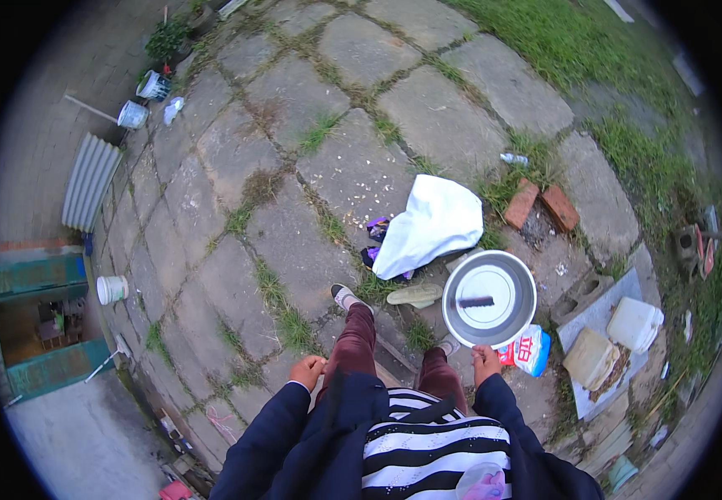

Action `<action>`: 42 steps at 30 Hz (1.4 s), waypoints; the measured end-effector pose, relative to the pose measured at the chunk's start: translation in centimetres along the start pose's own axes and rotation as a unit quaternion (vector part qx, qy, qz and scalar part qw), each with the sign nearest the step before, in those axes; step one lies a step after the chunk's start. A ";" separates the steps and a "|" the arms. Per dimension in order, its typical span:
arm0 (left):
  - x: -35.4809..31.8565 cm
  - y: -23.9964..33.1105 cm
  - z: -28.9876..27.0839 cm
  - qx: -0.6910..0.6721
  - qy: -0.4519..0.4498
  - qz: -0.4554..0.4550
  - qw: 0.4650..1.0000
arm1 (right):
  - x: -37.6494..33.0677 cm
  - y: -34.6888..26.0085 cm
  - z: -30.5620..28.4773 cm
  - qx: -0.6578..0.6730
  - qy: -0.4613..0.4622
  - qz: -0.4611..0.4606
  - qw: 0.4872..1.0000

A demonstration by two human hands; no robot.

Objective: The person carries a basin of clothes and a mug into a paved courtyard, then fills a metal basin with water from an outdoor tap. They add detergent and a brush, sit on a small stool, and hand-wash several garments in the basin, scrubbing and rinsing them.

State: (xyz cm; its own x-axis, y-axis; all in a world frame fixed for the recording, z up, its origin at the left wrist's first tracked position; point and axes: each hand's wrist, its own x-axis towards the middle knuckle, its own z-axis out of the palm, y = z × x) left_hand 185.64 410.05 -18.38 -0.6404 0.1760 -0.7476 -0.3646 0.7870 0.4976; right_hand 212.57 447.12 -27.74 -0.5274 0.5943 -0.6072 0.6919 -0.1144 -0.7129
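My right hand (485,365) is closed on the near rim of a round metal basin (527,303). A dark, narrow object, perhaps a brush, (476,302) lies across the basin's pale bottom. The basin covers part of my right shoe (449,343). My left hand (308,371) hangs beside my left thigh with its fingers curled, and I see nothing in it. A white cloth or sack (433,223) lies beyond the basin, with purple-and-black items (374,242) at its left edge. Right beside my right hand is a red, white and blue plastic bag (531,351).
Two bricks (541,206) lie on the paving at the right. A board (582,406) there carries pale containers (635,323). A greenish flat shoe-like object (414,296) lies between my feet and the cloth. At the left are buckets (112,290) and a corrugated sheet (92,183).
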 end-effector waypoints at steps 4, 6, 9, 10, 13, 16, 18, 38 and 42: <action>4.1 -6.2 -5.4 -0.027 0.079 -0.021 0.996 | 2.0 -7.5 6.5 0.027 -0.108 -0.018 0.994; 6.8 -12.5 -8.3 -0.065 0.127 -0.046 0.989 | 4.4 -9.1 10.2 0.021 -0.115 -0.004 0.993; 8.6 -17.5 -15.7 -0.079 0.185 -0.117 0.973 | 8.5 -13.6 16.6 0.063 -0.108 0.053 0.991; 8.6 -18.8 -17.3 -0.088 0.199 -0.145 0.965 | 9.9 -16.6 18.8 0.055 -0.115 0.062 0.990; 12.4 -20.5 -24.0 -0.188 0.254 -0.134 0.939 | 14.4 -27.7 26.7 0.017 -0.151 -0.003 0.988; 16.6 -18.0 -30.9 -0.259 0.251 -0.055 0.931 | 18.3 -38.2 34.0 0.026 -0.184 -0.024 0.982; 20.8 -14.8 -34.5 -0.285 0.240 -0.023 0.928 | 21.0 -43.3 37.3 -0.003 -0.193 -0.065 0.979; 45.9 3.5 -69.3 -0.241 0.240 -0.197 0.920 | 53.5 -87.2 83.8 -0.321 -0.410 -0.226 0.823; 55.5 -5.9 -75.4 -0.021 0.114 -0.171 0.978 | 55.7 -95.7 96.0 -0.320 -0.402 -0.202 0.834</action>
State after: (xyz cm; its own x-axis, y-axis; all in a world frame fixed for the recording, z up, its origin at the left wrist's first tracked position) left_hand 101.31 370.61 -29.64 -0.6085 -0.2347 -0.7580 -0.6085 0.7512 0.2559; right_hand 69.66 414.73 -27.01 -0.7629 -0.2733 -0.5859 0.3642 0.5670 -0.7388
